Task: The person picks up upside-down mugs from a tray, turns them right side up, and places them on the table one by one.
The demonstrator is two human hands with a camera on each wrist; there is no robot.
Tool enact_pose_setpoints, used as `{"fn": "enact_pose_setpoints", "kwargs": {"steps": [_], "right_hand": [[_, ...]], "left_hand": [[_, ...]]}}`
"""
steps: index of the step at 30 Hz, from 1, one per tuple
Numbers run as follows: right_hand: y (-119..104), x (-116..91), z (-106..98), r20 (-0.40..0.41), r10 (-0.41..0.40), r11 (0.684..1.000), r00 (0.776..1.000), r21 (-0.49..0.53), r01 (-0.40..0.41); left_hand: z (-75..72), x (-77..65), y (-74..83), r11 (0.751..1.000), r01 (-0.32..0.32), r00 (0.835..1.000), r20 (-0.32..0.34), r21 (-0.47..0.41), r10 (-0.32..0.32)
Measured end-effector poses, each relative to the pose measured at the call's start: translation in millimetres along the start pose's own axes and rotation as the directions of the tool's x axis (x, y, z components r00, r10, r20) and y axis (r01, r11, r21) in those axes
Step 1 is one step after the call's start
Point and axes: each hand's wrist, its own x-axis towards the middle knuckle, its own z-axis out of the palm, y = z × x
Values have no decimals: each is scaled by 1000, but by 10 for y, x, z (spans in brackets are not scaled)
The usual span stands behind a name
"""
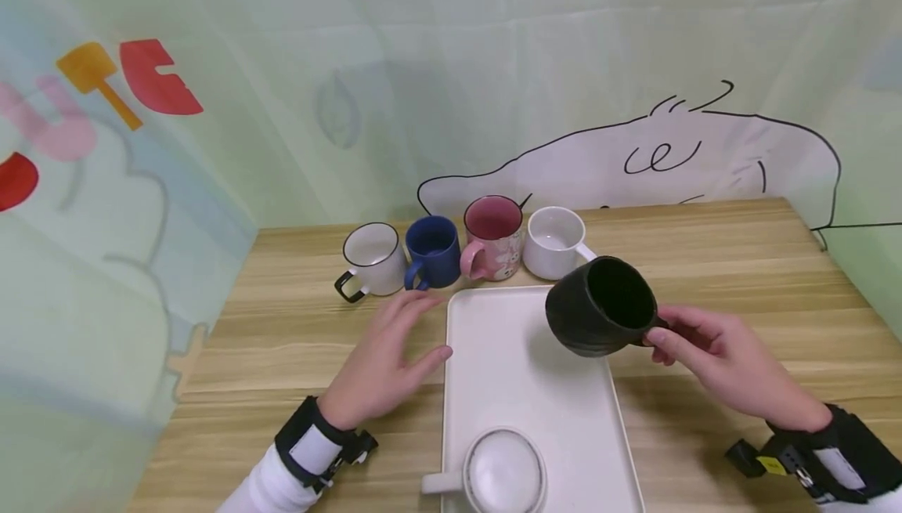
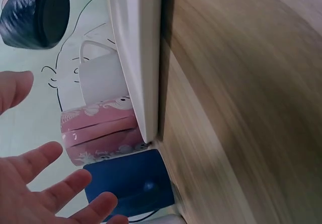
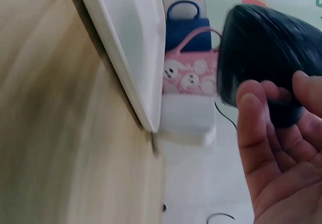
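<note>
My right hand [image 1: 733, 360] pinches the handle of a black mug [image 1: 588, 313], holding it tilted above the white tray [image 1: 532, 395], its mouth angled up and to the right. In the right wrist view, thumb and fingers close round that handle beside the dark mug [image 3: 266, 53]. My left hand [image 1: 384, 364] hovers by the tray's left edge, fingers spread and holding nothing. Just beyond its fingertips stands a blue mug [image 1: 433, 253]. On the near part of the tray a white mug [image 1: 503, 470] sits bottom up, its handle pointing left over the edge.
Along the back of the wooden table [image 1: 303, 356] stand a white mug with a black rim [image 1: 380, 266], the blue one, a pink patterned mug [image 1: 503, 251] and a plain white mug [image 1: 553, 251]. A printed curtain [image 1: 451, 90] rises behind them and at the left.
</note>
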Motion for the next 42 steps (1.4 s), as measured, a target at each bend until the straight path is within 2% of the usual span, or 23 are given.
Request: {"fn": "enact_pose_setpoints", "kwargs": {"steps": [8, 19, 28, 36, 42], "right_hand": [[30, 9, -184, 49, 5, 995, 999, -97, 0], [44, -5, -290, 39, 69, 978, 997, -201, -60], [75, -11, -376, -21, 53, 971, 998, -232, -56], [62, 10, -438, -58, 122, 933, 991, -333, -134], [71, 43, -452, -98, 116, 922, 988, -358, -144]], "left_hand": [[-33, -42, -29, 998, 3, 1000, 5, 56, -3], [-41, -115, -89, 992, 0, 1000, -6, 129, 0], [-51, -151, -108, 983, 52, 998, 22, 176, -56], [-50, -172, -113, 979, 60, 998, 22, 197, -65], [-54, -182, -104, 975, 71, 997, 27, 210, -78]]}}
